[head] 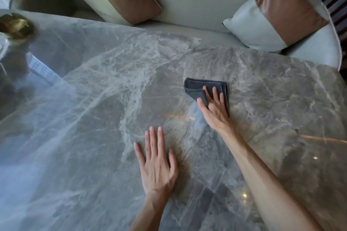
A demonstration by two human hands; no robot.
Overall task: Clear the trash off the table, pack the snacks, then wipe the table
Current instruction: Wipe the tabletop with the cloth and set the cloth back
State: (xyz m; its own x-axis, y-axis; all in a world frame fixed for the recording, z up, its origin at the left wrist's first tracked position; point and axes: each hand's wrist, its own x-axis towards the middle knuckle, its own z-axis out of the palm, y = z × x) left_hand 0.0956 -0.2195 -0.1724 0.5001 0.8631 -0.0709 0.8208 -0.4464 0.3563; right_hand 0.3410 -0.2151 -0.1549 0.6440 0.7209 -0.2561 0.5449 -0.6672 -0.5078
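Head cam: R hand [216, 110] flat, open on folded dark cloth [195, 88]; L hand [156, 165] flat, empty on marble table [93, 99].

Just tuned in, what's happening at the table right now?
A person is wiping the grey marble table. The right hand presses flat on a folded dark grey cloth toward the far side, fingers spread rather than gripping. The left hand lies flat and open on the bare surface nearer the person. No trash or snacks show; only a blurred gold object sits at the far left corner.
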